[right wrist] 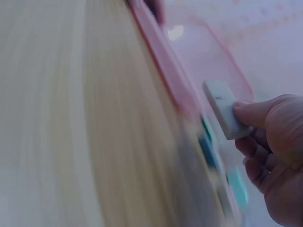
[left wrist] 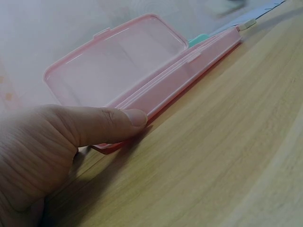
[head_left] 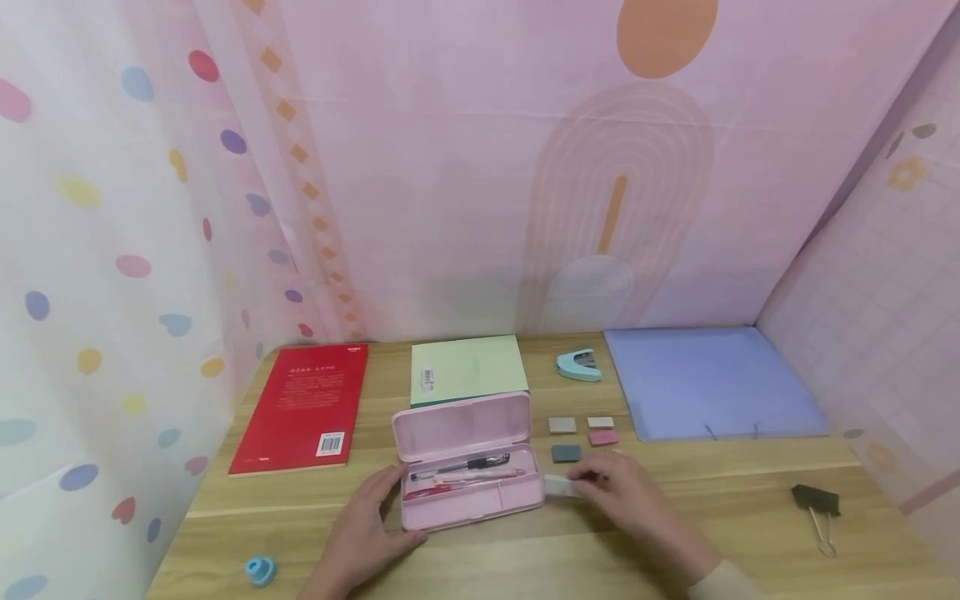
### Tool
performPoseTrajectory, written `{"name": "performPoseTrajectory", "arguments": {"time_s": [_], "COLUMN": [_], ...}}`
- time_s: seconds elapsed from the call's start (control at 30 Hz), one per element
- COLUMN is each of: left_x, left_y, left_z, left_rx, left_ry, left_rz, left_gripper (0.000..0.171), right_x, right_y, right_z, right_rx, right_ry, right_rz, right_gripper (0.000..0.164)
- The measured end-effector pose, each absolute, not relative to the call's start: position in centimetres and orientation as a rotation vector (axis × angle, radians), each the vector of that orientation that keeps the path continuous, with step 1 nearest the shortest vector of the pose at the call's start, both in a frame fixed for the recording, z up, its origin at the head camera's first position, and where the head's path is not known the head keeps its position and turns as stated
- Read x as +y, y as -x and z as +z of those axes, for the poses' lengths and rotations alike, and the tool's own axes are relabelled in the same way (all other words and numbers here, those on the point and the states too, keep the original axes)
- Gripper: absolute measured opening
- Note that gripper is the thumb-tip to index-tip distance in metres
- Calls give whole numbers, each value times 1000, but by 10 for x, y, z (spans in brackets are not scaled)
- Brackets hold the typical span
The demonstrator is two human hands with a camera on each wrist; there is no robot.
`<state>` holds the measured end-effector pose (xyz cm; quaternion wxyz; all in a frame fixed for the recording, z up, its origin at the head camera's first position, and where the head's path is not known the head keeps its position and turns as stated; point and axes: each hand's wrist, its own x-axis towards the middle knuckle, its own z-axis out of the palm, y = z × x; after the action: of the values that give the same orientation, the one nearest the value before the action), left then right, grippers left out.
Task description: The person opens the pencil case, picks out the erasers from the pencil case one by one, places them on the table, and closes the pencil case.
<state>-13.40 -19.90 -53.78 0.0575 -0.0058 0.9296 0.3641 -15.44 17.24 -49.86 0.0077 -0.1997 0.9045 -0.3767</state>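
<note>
An open pink pencil case (head_left: 468,467) lies on the wooden desk (head_left: 675,517), its lid (left wrist: 118,61) raised, with pens (head_left: 461,468) inside. My left hand (head_left: 367,533) holds the case at its front left corner, the thumb (left wrist: 106,124) pressed against the case's edge. My right hand (head_left: 626,500) pinches a white eraser (head_left: 561,485) just right of the case (right wrist: 163,66); the wrist view shows that eraser (right wrist: 225,108) between thumb and fingers. Several more small erasers (head_left: 581,437) lie behind it.
A red book (head_left: 303,407) lies at the left and a green notebook (head_left: 467,369) behind the case. A teal stapler (head_left: 579,365) and a blue folder (head_left: 708,381) are at the back right. A black binder clip (head_left: 816,504) sits right, a small blue object (head_left: 259,571) front left.
</note>
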Motion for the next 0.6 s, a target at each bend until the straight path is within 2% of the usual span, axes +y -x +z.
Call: {"name": "performPoseTrajectory", "arguments": {"time_s": [0.07, 0.17, 0.37, 0.6], "left_x": [-198, -200, -202, -200], "left_y": [134, 134, 135, 136], "left_z": [-538, -536, -535, -539], "left_rx": [2824, 2831, 2813, 2834], "left_ry": [20, 10, -6, -31], "left_rz": [1092, 1078, 1082, 1080], "left_gripper": [105, 104, 103, 100], "right_x": [192, 206, 211, 212], "right_y": [154, 156, 161, 163], "right_z": [-499, -503, -511, -519], "right_rx": [2843, 2879, 2936, 2972], "right_ry": [531, 530, 621, 664], "right_rz": [-1135, -1071, -962, -880], "right_gripper": [12, 13, 11, 20]}}
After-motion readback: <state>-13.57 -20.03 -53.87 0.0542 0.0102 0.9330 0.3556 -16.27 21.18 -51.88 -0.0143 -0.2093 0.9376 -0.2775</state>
